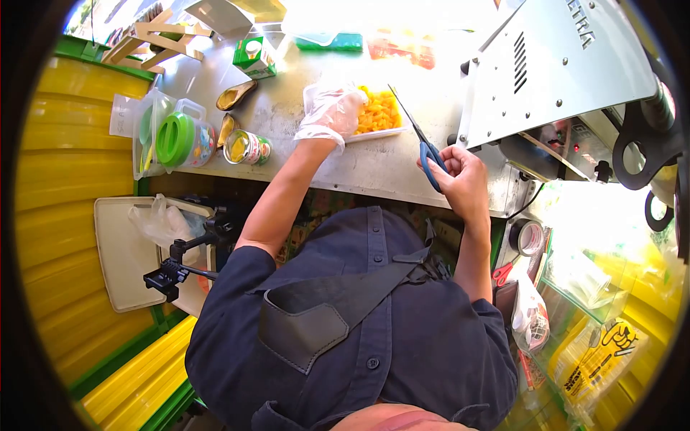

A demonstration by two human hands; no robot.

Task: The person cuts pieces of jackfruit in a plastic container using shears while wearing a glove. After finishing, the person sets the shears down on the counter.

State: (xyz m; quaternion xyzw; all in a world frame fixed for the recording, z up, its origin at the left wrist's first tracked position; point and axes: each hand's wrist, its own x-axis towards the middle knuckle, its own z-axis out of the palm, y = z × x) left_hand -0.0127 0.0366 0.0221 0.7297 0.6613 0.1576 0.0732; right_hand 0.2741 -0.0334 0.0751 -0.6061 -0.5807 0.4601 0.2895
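Observation:
My left hand [332, 115], in a clear plastic glove, reaches onto a shallow white tray [379, 134] from its left side. Diced orange-yellow pieces [381, 111], possibly fruit, fill that tray. The gloved fingers touch or hover over the pieces; glare and the glove hide how they are bent. To the right, my bare right hand [463, 179] grips blue-handled scissors [430, 158] by the handles. The dark blades point up and left, beside the tray and apart from it. An opened tin can [246, 148] with yellow contents stands left of my left forearm.
A green-lidded jug [180, 140] and a green-and-white carton [254, 57] stand on the metal counter [287, 172]. Behind the tray lies a green container [328, 42]. A large metal machine [560, 72] bounds the right side. Lower right are a tape roll [530, 237] and red-handled scissors [504, 271].

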